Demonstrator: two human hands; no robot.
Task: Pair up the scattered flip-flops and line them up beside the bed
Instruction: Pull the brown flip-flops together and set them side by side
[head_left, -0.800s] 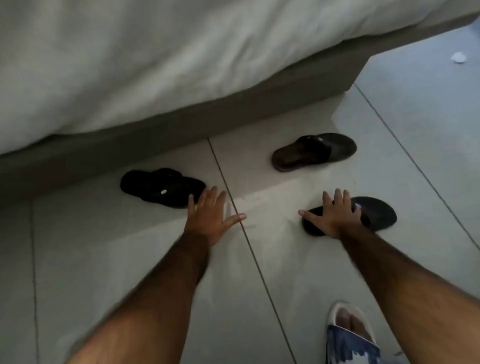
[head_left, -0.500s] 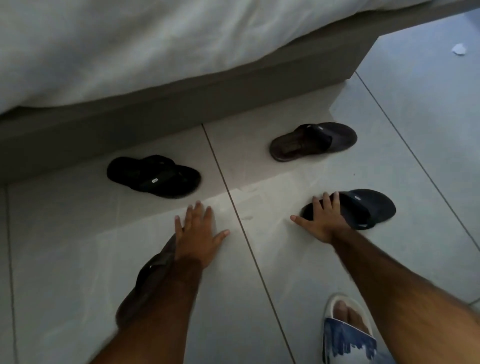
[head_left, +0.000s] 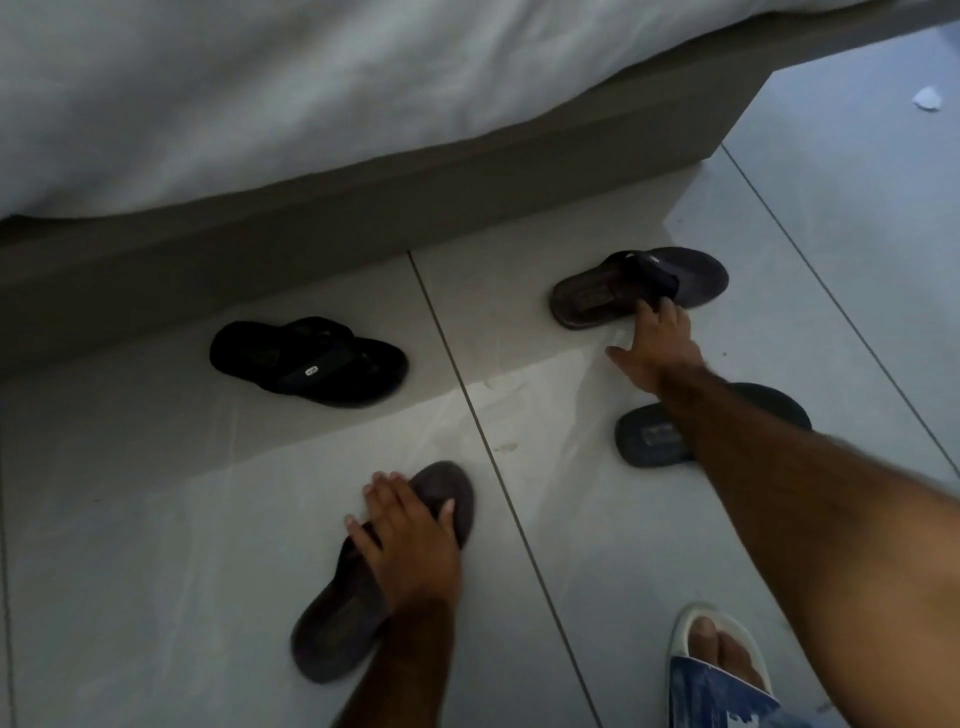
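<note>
Four flip-flops lie on the pale tiled floor beside the bed (head_left: 363, 208). A black flip-flop (head_left: 306, 361) sits closest to the bed base on the left. My left hand (head_left: 410, 540) lies across a grey-brown flip-flop (head_left: 332, 639), with fingers over its left edge and thumb on its right edge. My right hand (head_left: 654, 348) stretches forward with fingers apart, fingertips touching the near edge of a second brown flip-flop (head_left: 587, 299). A dark flip-flop (head_left: 649, 436) lies under my right forearm, partly hidden.
The bed has a white duvet (head_left: 260, 93) hanging over a grey-brown base that ends at the right. My foot in a white and blue slide (head_left: 717, 654) stands at the bottom right. A white paper scrap (head_left: 927, 98) lies on the far floor.
My right hand left the dark flip-flop and reached forward to the brown one near the bed. My left hand drew back and closed over the grey-brown flip-flop.
</note>
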